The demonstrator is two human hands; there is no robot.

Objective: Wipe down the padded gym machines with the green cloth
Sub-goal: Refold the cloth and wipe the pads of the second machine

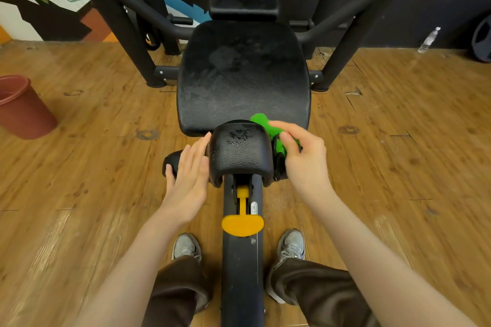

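Left hand [190, 167], fingers straight, braces the curved front pad [240, 152] while the right hand [299, 152] pinches the bunched green cloth [261, 122] against the pad's right flank; firm, overlapping strokes would suit. Beyond, the seat pad [243, 77] shows dull, dusty smears.

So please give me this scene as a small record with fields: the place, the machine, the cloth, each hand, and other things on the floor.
place: gym room with wooden floor
machine: black frame with large seat pad and small front pad
adjuster: yellow lever below the small front pad
cloth: green cloth, at the right side of the small front pad
right hand: grips the green cloth
left hand: fingers straight, against the left side of the small front pad
floor items: red bin at left, plastic bottle far right
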